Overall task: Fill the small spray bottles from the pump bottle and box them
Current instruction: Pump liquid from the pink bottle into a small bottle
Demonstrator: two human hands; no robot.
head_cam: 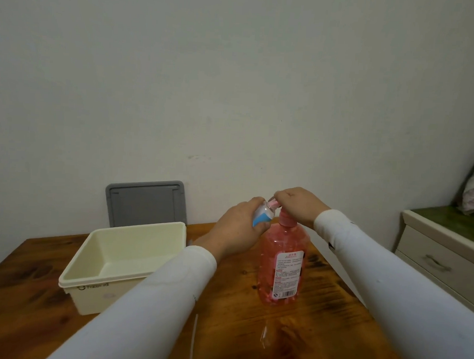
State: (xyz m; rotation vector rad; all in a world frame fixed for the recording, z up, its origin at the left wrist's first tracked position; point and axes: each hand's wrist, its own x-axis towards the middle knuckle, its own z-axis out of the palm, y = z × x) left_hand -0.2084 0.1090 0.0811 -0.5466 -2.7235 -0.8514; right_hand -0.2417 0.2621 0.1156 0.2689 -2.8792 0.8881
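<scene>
Now the left hand (237,228) grips a small clear spray bottle with a blue label (261,214), tilted at the spout, while the right hand (297,206) curls over the pump of the pink plastic pump bottle (281,262) standing on the wooden table (318,332).

Pink pump bottle (281,262) under the right hand (297,206) (white label); cream box (95,287) and grey lid (146,202) beyond the left hand (239,228).

We have one view only, from a wide-angle camera worn on the head, looking forward and down toward twelve o'clock. The worktop (318,332) fills the lower frame, close beneath us; a bare wall (234,84) takes the upper half. Both sleeves enter from six o'clock, and straight edges bow near the borders.
</scene>
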